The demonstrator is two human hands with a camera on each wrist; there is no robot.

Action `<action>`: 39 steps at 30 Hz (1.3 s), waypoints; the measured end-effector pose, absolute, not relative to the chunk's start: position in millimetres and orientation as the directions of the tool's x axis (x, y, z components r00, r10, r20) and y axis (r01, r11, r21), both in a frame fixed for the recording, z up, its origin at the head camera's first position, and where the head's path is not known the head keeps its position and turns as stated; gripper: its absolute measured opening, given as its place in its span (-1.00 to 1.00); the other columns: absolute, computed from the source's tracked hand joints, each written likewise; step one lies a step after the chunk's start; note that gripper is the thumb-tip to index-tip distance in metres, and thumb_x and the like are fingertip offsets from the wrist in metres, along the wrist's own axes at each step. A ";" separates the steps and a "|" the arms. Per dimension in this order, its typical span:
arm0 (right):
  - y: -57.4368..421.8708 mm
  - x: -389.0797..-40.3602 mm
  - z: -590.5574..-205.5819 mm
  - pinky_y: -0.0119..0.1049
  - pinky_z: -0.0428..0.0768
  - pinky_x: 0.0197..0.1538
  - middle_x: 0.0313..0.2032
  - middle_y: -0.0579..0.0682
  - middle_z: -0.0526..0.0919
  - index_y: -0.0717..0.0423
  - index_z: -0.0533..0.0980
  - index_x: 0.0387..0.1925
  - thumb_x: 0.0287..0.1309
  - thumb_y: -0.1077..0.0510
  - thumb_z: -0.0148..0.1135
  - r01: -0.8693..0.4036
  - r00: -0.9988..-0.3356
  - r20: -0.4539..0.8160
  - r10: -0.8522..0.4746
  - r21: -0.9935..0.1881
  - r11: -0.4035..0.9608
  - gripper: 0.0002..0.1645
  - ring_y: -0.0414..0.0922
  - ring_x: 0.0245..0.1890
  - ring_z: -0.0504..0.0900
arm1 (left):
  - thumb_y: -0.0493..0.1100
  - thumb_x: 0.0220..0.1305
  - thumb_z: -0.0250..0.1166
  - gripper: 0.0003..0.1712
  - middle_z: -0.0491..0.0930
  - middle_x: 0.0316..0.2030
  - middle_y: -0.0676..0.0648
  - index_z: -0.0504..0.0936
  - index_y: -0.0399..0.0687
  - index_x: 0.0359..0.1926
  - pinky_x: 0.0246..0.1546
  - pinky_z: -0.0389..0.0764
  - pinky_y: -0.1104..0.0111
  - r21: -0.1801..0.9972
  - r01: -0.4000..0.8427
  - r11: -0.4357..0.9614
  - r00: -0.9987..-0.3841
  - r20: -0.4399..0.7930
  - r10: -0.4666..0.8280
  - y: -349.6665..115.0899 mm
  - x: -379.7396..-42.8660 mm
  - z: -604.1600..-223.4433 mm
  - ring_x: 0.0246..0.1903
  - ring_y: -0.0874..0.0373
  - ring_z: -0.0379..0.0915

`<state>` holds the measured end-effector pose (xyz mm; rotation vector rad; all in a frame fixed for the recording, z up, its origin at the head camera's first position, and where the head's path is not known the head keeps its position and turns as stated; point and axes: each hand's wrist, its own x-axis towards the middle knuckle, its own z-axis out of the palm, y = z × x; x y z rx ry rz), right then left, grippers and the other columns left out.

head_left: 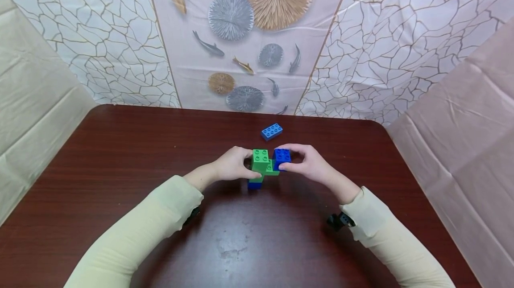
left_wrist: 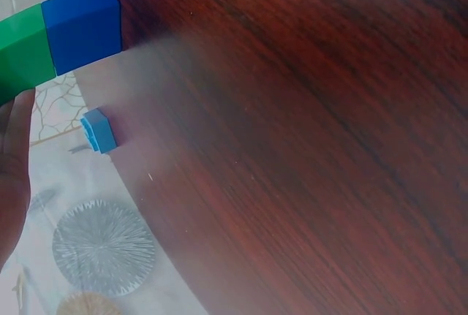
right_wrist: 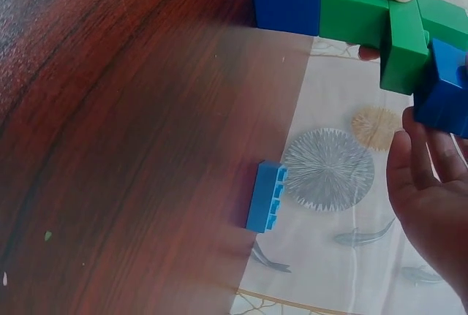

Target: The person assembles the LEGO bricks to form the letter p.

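Note:
A stack of toy building bricks stands on the table, with a dark blue brick (head_left: 254,186) (right_wrist: 287,1) at its foot and green bricks (head_left: 260,156) (right_wrist: 355,6) above. My left hand (head_left: 233,163) grips the green part between thumb and fingers. From the stack's right side juts a green brick (head_left: 273,173) (right_wrist: 404,55). Over its outer end, my right hand (head_left: 311,162) (right_wrist: 431,183) pinches a second blue brick (head_left: 282,155) (right_wrist: 444,88). Whether this brick is fully seated cannot be told. In the left wrist view, only the lower blue and green bricks show.
A lighter blue, longer brick (head_left: 272,131) (left_wrist: 99,131) (right_wrist: 265,196) lies studs up behind the stack, towards the table's far edge. Patterned cloth (head_left: 241,56) hangs behind the dark wooden table (head_left: 160,145), and plain cloth walls flank it.

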<state>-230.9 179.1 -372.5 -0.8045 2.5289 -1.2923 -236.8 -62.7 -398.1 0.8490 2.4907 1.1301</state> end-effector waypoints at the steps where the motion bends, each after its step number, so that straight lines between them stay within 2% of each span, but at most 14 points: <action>1: 178.8 -230.6 -372.1 -0.16 0.59 -0.11 -0.03 0.15 0.62 0.22 0.48 0.10 0.05 0.17 0.34 -0.388 -0.833 0.079 -0.547 -0.788 0.478 -0.46 -0.03 -0.20 0.55 | -0.08 0.02 0.44 -0.59 0.70 -0.27 -0.03 0.61 -0.19 -0.13 -0.20 0.59 0.47 0.755 0.397 0.522 -0.789 -0.009 0.614 -62.7 -236.8 -398.1 -0.34 0.30 0.55; 7: 177.6 -229.6 -371.6 -0.13 0.58 -0.12 -0.05 0.15 0.63 0.21 0.49 0.08 0.03 0.16 0.36 -0.409 -0.831 0.094 -0.549 -0.770 0.489 -0.47 -0.05 -0.23 0.55 | -0.09 0.02 0.43 -0.60 0.70 -0.28 -0.04 0.61 -0.19 -0.13 -0.21 0.59 0.44 0.757 0.402 0.515 -0.795 0.009 0.607 -62.6 -235.8 -399.9 -0.34 0.29 0.55; 13: 178.3 -229.6 -371.6 -0.12 0.58 -0.12 -0.05 0.14 0.63 0.19 0.49 0.08 0.03 0.16 0.36 -0.402 -0.835 0.088 -0.544 -0.772 0.492 -0.46 -0.05 -0.22 0.55 | -0.15 0.02 0.44 -0.48 0.68 -0.15 -0.10 0.53 -0.18 0.03 -0.12 0.60 0.40 0.837 0.338 0.429 -0.812 0.029 0.584 -63.2 -234.7 -408.7 -0.18 0.21 0.59; 17: 178.6 -229.2 -372.0 -0.14 0.58 -0.13 -0.06 0.13 0.64 0.21 0.49 0.08 0.03 0.16 0.36 -0.398 -0.839 0.090 -0.537 -0.774 0.493 -0.46 -0.05 -0.23 0.54 | -0.18 0.02 0.44 -0.45 0.67 -0.13 -0.13 0.51 -0.17 0.07 -0.10 0.61 0.37 0.860 0.343 0.378 -0.808 0.065 0.586 -63.4 -234.6 -412.0 -0.14 0.15 0.61; 24: 177.8 -227.2 -372.9 -0.20 0.59 -0.15 -0.05 0.15 0.62 0.20 0.48 0.09 0.04 0.15 0.36 -0.377 -0.849 0.076 -0.523 -0.781 0.498 -0.45 -0.04 -0.23 0.53 | -0.18 0.03 0.43 -0.43 0.66 -0.09 -0.15 0.49 -0.19 0.09 -0.09 0.61 0.37 0.862 0.359 0.358 -0.798 0.085 0.596 -64.5 -233.1 -412.6 -0.09 0.12 0.61; 31: 176.1 -226.5 -372.4 -0.14 0.58 -0.13 -0.02 0.13 0.61 0.19 0.48 0.10 0.03 0.15 0.36 -0.415 -0.835 0.089 -0.544 -0.750 0.516 -0.44 -0.04 -0.23 0.53 | -0.19 0.04 0.42 -0.42 0.66 -0.09 -0.15 0.48 -0.19 0.10 -0.09 0.60 0.36 0.862 0.356 0.361 -0.803 0.085 0.590 -66.9 -231.3 -411.0 -0.08 0.11 0.60; 39: 178.0 -224.9 -375.8 -0.11 0.58 -0.15 -0.04 0.12 0.62 0.16 0.48 0.10 0.03 0.15 0.36 -0.402 -0.846 0.093 -0.526 -0.759 0.512 -0.45 -0.04 -0.23 0.52 | -0.18 0.04 0.42 -0.42 0.66 -0.08 -0.14 0.48 -0.17 0.11 -0.06 0.60 0.35 0.867 0.347 0.358 -0.808 0.082 0.584 -64.4 -231.9 -412.6 -0.07 0.11 0.60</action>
